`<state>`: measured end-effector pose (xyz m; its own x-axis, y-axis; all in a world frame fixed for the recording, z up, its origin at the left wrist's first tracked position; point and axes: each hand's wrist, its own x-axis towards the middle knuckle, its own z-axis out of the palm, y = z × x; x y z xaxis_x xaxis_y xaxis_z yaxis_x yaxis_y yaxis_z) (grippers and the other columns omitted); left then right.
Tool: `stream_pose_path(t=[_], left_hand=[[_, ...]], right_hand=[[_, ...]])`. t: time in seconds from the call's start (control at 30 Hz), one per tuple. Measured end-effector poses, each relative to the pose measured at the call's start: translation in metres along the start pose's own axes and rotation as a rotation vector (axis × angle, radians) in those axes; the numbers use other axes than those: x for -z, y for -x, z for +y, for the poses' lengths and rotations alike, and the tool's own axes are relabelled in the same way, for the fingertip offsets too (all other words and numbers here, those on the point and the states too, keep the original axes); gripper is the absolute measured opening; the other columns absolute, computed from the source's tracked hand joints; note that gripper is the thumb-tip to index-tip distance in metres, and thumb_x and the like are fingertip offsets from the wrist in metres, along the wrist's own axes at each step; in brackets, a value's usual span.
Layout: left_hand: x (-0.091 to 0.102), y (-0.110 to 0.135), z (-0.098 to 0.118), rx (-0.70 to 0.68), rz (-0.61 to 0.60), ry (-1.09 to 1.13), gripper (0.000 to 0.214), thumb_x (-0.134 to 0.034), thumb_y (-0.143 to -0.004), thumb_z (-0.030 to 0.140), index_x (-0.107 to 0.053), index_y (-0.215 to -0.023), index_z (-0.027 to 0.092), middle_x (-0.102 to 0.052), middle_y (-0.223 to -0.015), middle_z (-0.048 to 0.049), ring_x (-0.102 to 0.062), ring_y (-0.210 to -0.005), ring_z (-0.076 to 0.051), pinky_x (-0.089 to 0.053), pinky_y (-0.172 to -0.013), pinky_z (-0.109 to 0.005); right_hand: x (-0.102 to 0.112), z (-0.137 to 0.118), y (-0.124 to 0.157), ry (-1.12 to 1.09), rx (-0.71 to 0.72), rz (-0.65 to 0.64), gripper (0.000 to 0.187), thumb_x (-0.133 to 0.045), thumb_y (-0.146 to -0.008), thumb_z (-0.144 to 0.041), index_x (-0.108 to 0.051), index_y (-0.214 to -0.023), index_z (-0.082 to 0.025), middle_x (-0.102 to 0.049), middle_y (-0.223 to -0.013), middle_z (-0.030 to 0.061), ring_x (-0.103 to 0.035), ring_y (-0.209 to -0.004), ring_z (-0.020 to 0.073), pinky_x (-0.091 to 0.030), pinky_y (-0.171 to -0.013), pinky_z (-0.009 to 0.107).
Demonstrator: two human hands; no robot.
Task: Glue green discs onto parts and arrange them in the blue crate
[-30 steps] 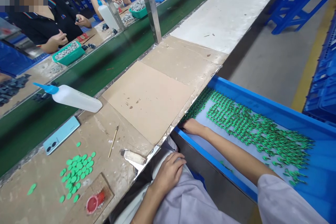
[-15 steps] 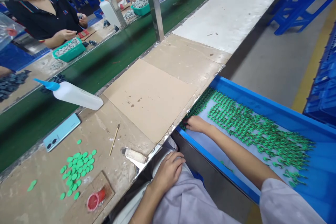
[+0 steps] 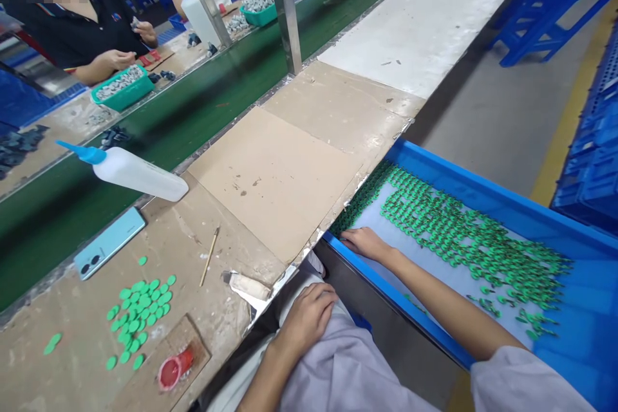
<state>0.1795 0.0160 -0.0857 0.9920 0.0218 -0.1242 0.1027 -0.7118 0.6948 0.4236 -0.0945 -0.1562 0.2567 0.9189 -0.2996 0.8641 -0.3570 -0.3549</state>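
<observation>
Now I'm seeing the right hand (image 3: 365,243) lying flat (nothing visibly pinched) just beside the green pieces (image 3: 449,225), which are spreading away rightward; the left hand (image 3: 309,315) is resting empty, loosely curled, farther off.

A: Is the right grip (image 3: 365,242) holding anything?
B: Can't tell, its palm side is facing away. The green parts (image 3: 463,232) are showing too small for shape.
A: And the blue tray (image 3: 483,190)?
B: The frame edge is cutting off its right end.

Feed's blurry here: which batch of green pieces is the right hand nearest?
The green parts in the blue tray; the right hand lies at their bench-side end. The flat green discs lie apart on the bench.
</observation>
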Motion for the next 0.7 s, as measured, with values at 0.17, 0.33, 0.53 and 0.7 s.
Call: stream_pose_path(t=[0.17,0.33,0.53,0.7], left_hand=[[0.003,0.0,0.001,-0.001,0.011,-0.014,0.024,-0.05,-0.095,0.011,-0.068,-0.107,0.021,-0.069,-0.112,-0.0058,-0.065,-0.104,-0.021,-0.055,-0.093,-0.038],[0.003,0.001,0.001,-0.009,0.027,-0.017,0.023,-0.049,-0.095,0.011,-0.067,-0.106,0.02,-0.069,-0.11,-0.0058,-0.065,-0.102,-0.021,-0.055,-0.091,-0.037],[0.005,0.002,0.004,0.009,0.011,-0.003,0.023,-0.05,-0.095,0.01,-0.067,-0.106,0.02,-0.069,-0.11,-0.0052,-0.064,-0.102,-0.021,-0.054,-0.092,-0.038],[0.006,0.002,0.002,-0.009,0.049,0.013,0.024,-0.047,-0.096,0.011,-0.067,-0.105,0.02,-0.069,-0.109,-0.006,-0.064,-0.101,-0.02,-0.055,-0.09,-0.036]], right_hand=[[0.003,-0.001,-0.003,0.013,-0.014,-0.017,0.027,-0.041,-0.104,-0.029,-0.066,-0.1,-0.019,-0.075,-0.104,0.0085,-0.07,-0.093,0.0201,-0.042,-0.073,0.027],[-0.001,0.002,-0.003,0.021,-0.021,-0.003,0.025,-0.041,-0.103,-0.026,-0.065,-0.1,-0.019,-0.075,-0.103,0.0088,-0.071,-0.093,0.0206,-0.043,-0.073,0.027],[-0.004,0.012,0.007,-0.103,-0.023,0.106,0.022,-0.045,-0.1,-0.025,-0.063,-0.111,-0.02,-0.073,-0.108,0.0079,-0.07,-0.091,0.0194,-0.046,-0.076,0.026],[-0.008,0.043,0.017,-0.297,-0.326,0.416,0.023,-0.042,-0.096,-0.023,-0.062,-0.104,-0.016,-0.072,-0.1,0.009,-0.067,-0.08,0.0186,-0.048,-0.08,0.029]])
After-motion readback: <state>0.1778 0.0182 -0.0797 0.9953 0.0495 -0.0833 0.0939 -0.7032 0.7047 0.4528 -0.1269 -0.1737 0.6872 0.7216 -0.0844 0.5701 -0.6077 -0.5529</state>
